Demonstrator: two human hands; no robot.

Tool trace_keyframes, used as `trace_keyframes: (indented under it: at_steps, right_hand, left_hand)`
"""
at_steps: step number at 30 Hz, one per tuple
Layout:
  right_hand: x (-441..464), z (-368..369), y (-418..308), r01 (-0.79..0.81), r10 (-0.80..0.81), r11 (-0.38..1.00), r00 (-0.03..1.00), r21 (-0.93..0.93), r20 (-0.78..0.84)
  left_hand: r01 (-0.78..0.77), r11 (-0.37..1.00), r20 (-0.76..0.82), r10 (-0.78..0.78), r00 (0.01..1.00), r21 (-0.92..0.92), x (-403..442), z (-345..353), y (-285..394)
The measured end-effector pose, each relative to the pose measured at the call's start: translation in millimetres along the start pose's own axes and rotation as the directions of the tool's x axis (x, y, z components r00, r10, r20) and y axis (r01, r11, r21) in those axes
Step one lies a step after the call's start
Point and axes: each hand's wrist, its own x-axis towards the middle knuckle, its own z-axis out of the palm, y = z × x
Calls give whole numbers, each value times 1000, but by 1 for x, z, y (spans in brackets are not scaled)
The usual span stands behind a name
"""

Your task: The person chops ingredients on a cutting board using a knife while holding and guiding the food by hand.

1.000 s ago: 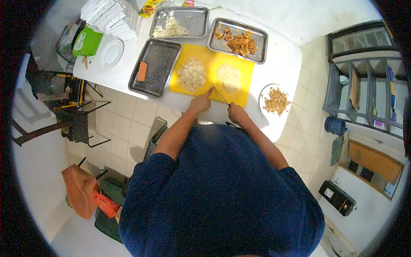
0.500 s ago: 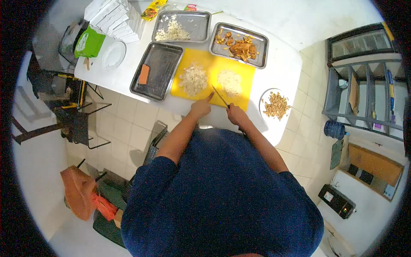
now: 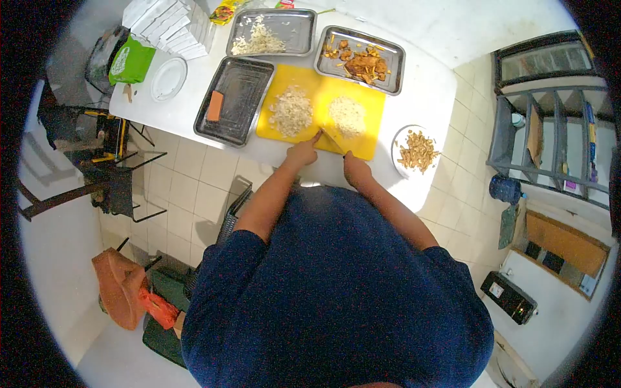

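On a yellow cutting board (image 3: 375,143) lie two piles of finely chopped pale pieces, a larger left pile (image 3: 290,112) and a smaller right pile (image 3: 347,117). My right hand (image 3: 357,170), at the board's front edge, is closed round the handle of a knife (image 3: 334,142). Its blade points up and left, between the piles. My left hand (image 3: 302,152) is just in front of the board, its index finger stretched to the blade's tip and seemingly touching it. The other left fingers look partly curled and are hard to make out.
A dark tray (image 3: 250,123) with an orange-brown block stands left. Behind are a tray of pale chopped pieces (image 3: 309,44) and a tray of browned pieces (image 3: 396,71). Right is a plate of brown strips (image 3: 416,152); far left, a white plate (image 3: 169,79) and stacked white boxes (image 3: 169,26).
My left index finger has come to the knife's tip, where a small gap showed before. The knife stays in my right hand, its blade now showing broader. The view has shifted slightly.
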Motion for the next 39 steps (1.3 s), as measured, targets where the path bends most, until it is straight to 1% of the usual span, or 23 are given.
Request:
trace_keyframes:
  at_steps: [5, 8, 11, 14, 20, 23, 26, 29, 32, 35, 39]
  right_hand:
    - [17, 4, 12, 40, -43, 996, 998, 75, 37]
    - [16, -3, 13, -20, 15, 997, 997, 69, 75]
    - [4, -28, 2, -29, 24, 998, 996, 53, 91]
    - [3, -33, -3, -9, 4, 999, 992, 38, 125]
    - [3, -24, -3, -20, 23, 1000, 993, -21, 119]
    - [8, -18, 4, -2, 4, 1000, 993, -16, 114]
    - [2, -22, -2, -17, 22, 999, 994, -50, 109]
    - [6, -2, 9, -17, 20, 997, 999, -74, 39]
    - [7, -4, 9, -6, 9, 994, 1000, -113, 23]
    - [10, -11, 14, -51, 50, 996, 999, -73, -10]
    - [7, -24, 18, -66, 65, 998, 998, -23, -27]
  left_hand:
    - [-33, 999, -55, 32, 998, -13, 12, 12, -9]
    - [-5, 1000, 0, 5, 1000, -21, -2, -3, 0]
    - [12, 1000, 20, -12, 1000, 5, 0, -4, 3]
    - [-8, 1000, -32, 9, 999, 27, 3, 2, -1]
    - [14, 1000, -6, -14, 1000, 16, -8, -5, 6]
    - [-13, 1000, -51, 14, 999, 26, -6, -1, 2]
    - [-14, 1000, -38, 15, 999, 24, -9, -5, 4]
    - [-11, 1000, -20, 11, 1000, 21, -3, -4, 2]
    - [-63, 996, -93, 68, 993, 56, 13, 12, -9]
    - [-16, 995, -59, 22, 998, 95, 0, 3, 1]
    - [-17, 995, -43, 21, 999, 94, -8, -3, 6]
